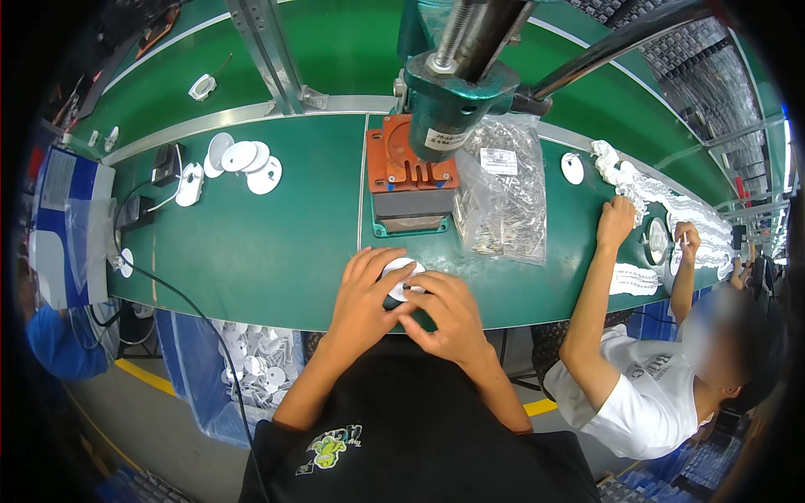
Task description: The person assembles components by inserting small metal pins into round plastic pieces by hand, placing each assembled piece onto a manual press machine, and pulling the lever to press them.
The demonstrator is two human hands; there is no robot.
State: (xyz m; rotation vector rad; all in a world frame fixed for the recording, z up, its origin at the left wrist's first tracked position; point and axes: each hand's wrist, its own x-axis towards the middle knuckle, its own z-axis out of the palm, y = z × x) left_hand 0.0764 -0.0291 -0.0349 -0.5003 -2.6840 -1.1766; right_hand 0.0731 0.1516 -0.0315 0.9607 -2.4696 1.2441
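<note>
A white round plastic disc [401, 272] is between my hands, just in front of the press, near the table's front edge. My left hand [366, 289] curls around its left side, fingers on the far rim and thumb at the near side. From the right, my right hand [449, 308] bends its fingertips onto the same disc. A small dark spot shows by those fingertips; I cannot tell whether it is a hole or a part. The near side of the disc is partly hidden by my fingers.
A green hand press [461, 92] stands ahead over an orange fixture block [412, 155]. Beside it lies a clear bag of metal pins [507, 193]. White discs [241, 156] lie at left, above a blue bin [194, 369] of white parts. At right a co-worker [637, 377] handles white parts.
</note>
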